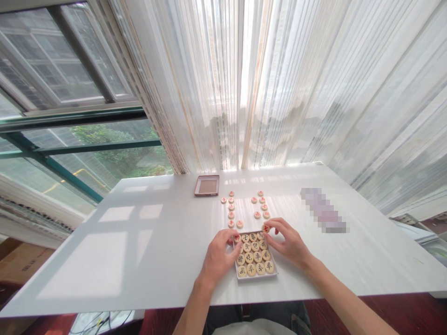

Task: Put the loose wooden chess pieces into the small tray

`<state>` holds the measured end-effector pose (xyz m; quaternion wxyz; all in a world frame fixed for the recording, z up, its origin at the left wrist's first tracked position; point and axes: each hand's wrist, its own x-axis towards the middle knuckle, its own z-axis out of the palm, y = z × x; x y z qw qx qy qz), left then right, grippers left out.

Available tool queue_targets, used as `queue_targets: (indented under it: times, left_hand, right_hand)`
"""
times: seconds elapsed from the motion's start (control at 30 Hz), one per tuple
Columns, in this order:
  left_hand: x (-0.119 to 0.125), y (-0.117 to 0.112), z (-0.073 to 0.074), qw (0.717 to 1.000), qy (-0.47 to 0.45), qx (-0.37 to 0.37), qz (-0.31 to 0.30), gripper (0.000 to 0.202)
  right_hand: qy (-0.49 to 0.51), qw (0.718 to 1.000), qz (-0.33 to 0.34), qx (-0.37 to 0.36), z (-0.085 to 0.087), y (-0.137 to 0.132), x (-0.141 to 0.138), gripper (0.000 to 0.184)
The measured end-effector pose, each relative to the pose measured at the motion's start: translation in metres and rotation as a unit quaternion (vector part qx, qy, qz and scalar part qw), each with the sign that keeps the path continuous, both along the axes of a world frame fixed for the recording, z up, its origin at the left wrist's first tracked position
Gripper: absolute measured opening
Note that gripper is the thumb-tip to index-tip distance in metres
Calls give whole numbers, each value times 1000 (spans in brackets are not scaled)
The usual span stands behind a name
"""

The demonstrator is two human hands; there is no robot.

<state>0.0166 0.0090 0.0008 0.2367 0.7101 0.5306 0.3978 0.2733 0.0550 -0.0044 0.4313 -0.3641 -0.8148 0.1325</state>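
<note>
A shallow white box (256, 278) in front of me holds rows of round Chinese chess pieces with dark characters. My right hand (288, 239) pinches a red-lettered xiangqi piece (266, 229) between thumb and fingers over the box's far right corner. At the far left corner, my left hand (221, 251) has its thumb and fingers around another red-lettered xiangqi piece (238, 237). Whether that piece is lifted or rests in the box I cannot tell. Beyond the box, several red-lettered pieces stand in two loose groups, a left group (231, 207) and a right group (263, 207).
A box lid (206, 194) lies open side up at the back left of the white table (167, 251). A blurred-out object (324, 211) is on the right. Sheer curtains (265, 93) hang behind the table, with a window at left.
</note>
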Motion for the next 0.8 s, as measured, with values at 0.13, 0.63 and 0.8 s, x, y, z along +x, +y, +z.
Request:
queue_targets:
  times: [0.13,0.63,0.8]
  left_hand:
    - [1,-2,1,1000,-6,9,1,21]
    - [4,-2,2,1000,5,6,16,20]
    - [4,-2,4,1000,6,6,16,19]
  right_hand:
    - [-17,1000,20,-3,-1,-3,-4,23]
    - [-31,999,32,-2,2,-7,-5,26]
    - [-27,999,28,4,4,-6,-6,26]
